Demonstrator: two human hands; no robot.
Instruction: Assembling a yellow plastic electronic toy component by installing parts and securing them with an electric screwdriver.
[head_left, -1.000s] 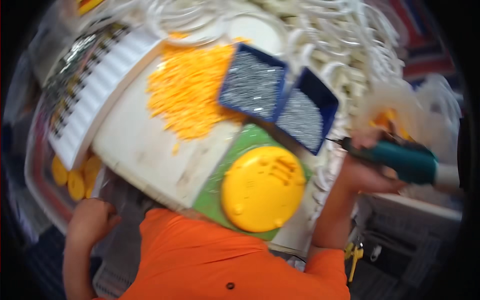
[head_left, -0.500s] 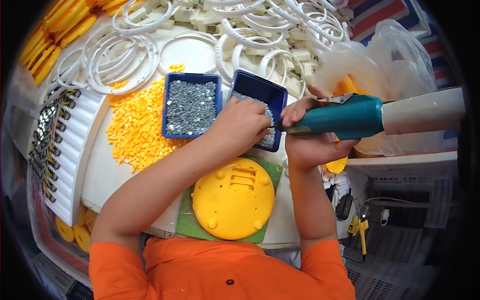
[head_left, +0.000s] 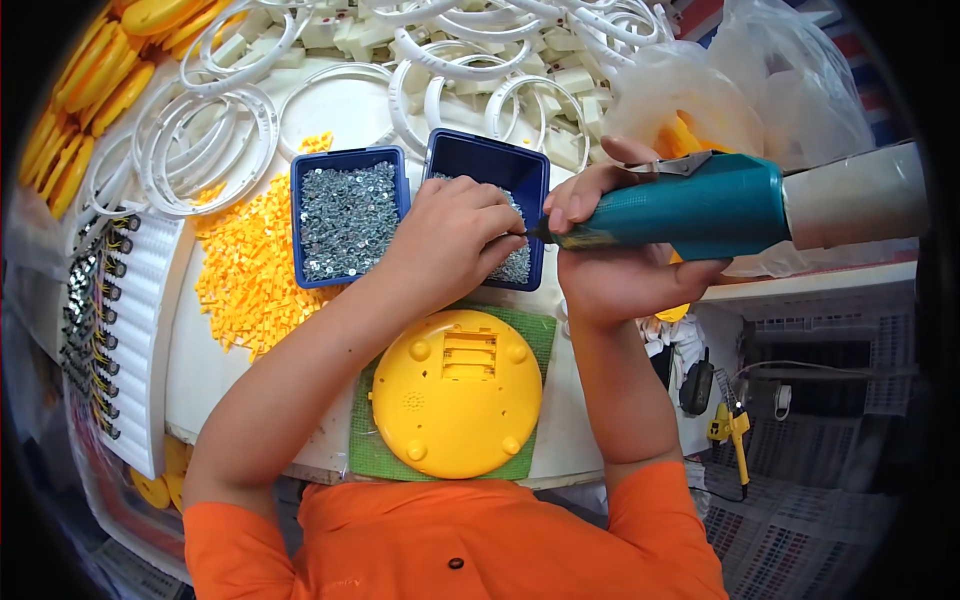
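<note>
My right hand point(head_left: 612, 285) grips a teal electric screwdriver point(head_left: 690, 208), lying almost level with its dark bit pointing left. Against that bit, above the right-hand blue bin point(head_left: 487, 152), my left hand point(head_left: 450, 235) is closed in a pinch; whatever sits between its fingertips is too small to make out. That tilted bin has small metal screws at its near end, partly covered by my left hand. Beside it a second blue bin point(head_left: 348, 220) is full of small silvery metal parts. Nearer me, a round yellow plastic housing point(head_left: 455, 410) with an open battery compartment rests on a green mat point(head_left: 365, 440).
Small yellow plastic pieces point(head_left: 245, 280) are heaped left of the bins. White rings point(head_left: 205, 150) and pale blocks crowd the back. A white foam tray point(head_left: 145, 330) with wired parts stands far left. Plastic bags point(head_left: 665, 105) lie behind the screwdriver; a yellow-handled tool point(head_left: 738, 445) hangs at right.
The whole view has shifted, so the bins and heaps appear farther left. My hands keep meeting at the screwdriver's bit over the right-hand bin. The yellow housing stays on the mat.
</note>
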